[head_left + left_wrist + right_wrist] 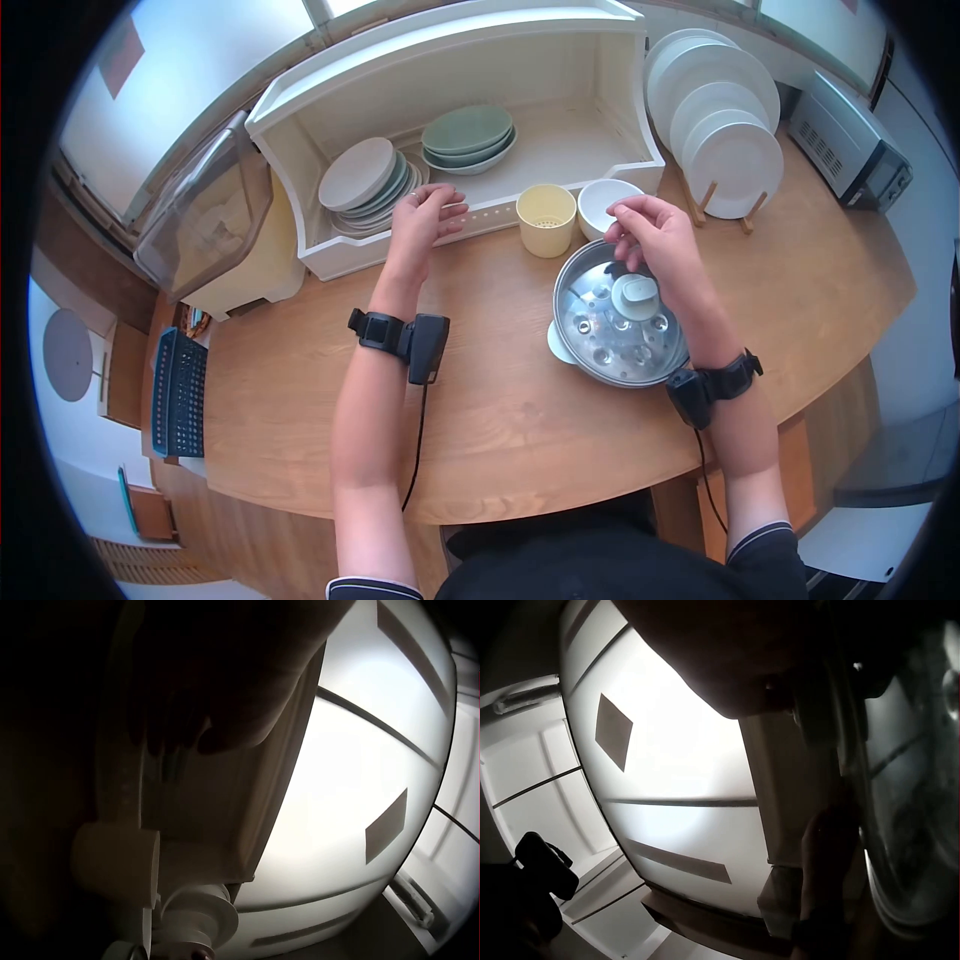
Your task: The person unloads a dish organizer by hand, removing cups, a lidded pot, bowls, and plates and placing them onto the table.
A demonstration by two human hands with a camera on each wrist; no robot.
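Note:
In the head view the left hand hovers at the front edge of the white rack, beside a stack of plates, its fingers loosely bent and holding nothing visible. The right hand is over the back part of a round pot with a clear lid, near the lid's pale knob; its fingers are bent, with no object seen in them. A yellow cup and a white bowl stand behind the pot. Both wrist views are dark; the left hand shows as a silhouette.
The white rack also holds green bowls. White plates stand upright in a wooden holder at the back right, beside a grey appliance. A lidded bin is at the left, with a dark basket nearer the front.

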